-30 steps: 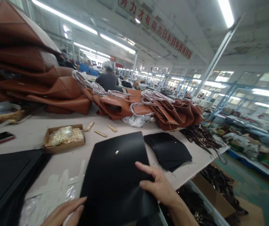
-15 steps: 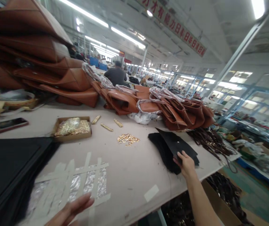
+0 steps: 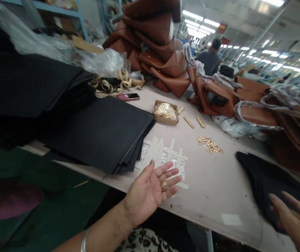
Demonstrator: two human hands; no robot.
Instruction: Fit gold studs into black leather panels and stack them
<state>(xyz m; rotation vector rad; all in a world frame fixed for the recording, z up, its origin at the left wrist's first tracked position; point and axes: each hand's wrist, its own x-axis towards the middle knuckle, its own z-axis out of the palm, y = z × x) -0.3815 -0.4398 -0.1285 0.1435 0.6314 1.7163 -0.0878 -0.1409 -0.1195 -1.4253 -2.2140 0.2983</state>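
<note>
My left hand (image 3: 152, 190) is held palm up over the table's near edge, fingers spread. A small round gold-coloured piece (image 3: 164, 184) shows against its fingers; I cannot tell whether it is a worn ring or lies loose. Behind the fingertips is a taped-down clear plastic patch (image 3: 181, 168). At the right edge, my right hand (image 3: 294, 213) hovers over or touches a stack of black pieces (image 3: 268, 178), with thumb and fingers apart and slightly blurred. Small gold metal parts (image 3: 210, 144) lie in a loose heap between the hands.
A cardboard box (image 3: 165, 121) of gold parts stands beside several short gold strips (image 3: 200, 121). Large black sheets (image 3: 100, 129) are stacked left, near a red phone (image 3: 129, 97). Brown leather bags (image 3: 165, 59) pile up along the back. A person (image 3: 209, 59) is in the background.
The view has swung left. My right hand no longer lifts the black piece, which now lies down on the stack. My left hand has turned palm up with its fingers spread.
</note>
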